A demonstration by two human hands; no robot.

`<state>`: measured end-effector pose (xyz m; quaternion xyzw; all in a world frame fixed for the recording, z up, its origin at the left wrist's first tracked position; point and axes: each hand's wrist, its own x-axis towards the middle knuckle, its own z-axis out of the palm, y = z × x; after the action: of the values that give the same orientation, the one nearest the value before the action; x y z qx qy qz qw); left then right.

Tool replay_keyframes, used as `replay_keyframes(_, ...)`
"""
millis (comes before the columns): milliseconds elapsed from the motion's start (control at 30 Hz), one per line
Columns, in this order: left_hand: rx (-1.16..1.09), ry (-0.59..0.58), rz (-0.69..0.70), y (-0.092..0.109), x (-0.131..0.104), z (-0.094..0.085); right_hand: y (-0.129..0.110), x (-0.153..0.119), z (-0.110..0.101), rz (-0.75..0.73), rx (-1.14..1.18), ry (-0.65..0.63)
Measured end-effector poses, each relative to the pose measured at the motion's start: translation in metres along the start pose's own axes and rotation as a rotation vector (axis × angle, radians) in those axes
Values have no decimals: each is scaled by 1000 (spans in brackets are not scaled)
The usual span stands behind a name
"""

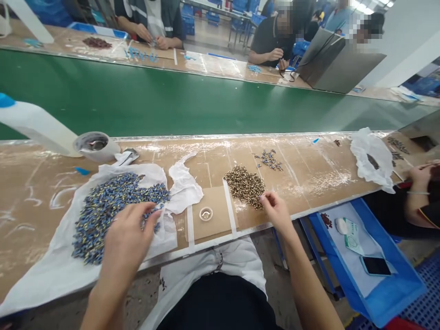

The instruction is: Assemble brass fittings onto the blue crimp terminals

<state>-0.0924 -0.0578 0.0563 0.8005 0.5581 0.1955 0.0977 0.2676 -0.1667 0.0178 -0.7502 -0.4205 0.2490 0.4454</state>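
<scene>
My left hand (pixel 127 236) hovers at the right side of a large pile of small blue-and-yellow parts (pixel 99 215). Its thumb and forefinger are curved with a narrow gap, and nothing plainly shows between them. That pile lies on a white sheet (pixel 44 279). At the near right edge of a heap of small brass-coloured metal parts (pixel 244 183), my right hand (pixel 279 213) has its thumb and forefinger pinched; what is between the tips is too small to make out. Between the hands, a small round clear dish (pixel 206 214) sits on a cardboard piece (pixel 213 233).
Scattered blue-and-brass pieces (pixel 270 159) lie beyond the heap. A white tub (pixel 96 145) stands back left beside a white lamp-like arm (pixel 37 123). A green belt (pixel 192 103) runs behind. A blue tray (pixel 374 275) hangs low right. Co-workers sit opposite and at right.
</scene>
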Motion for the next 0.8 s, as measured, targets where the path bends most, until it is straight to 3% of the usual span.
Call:
replay_keyframes(67,213,18,-100,-35,11,2,28,38,-15,37,-57,149)
replay_keyframes(133,326,-49,-176,-58,16,5,50,73,-27,59,-102,262)
replay_keyframes(233,327,-102,-182,-71,18,8,68,110,-33,64,-142,340)
replay_keyframes(300,290,-115,-154,-71,20,9,76,120,-31,63,-155,379)
replay_keyframes(467,134,-130,-177,-71,26,3,92,98,-26,42,-158,479)
replay_keyframes(633,-160,-110,-370,-70,32,-10,101,57,-28,28,-138,474)
replay_keyframes(800,-863,97,-649,-58,29,-15,104,44,-29,-22,-137,464)
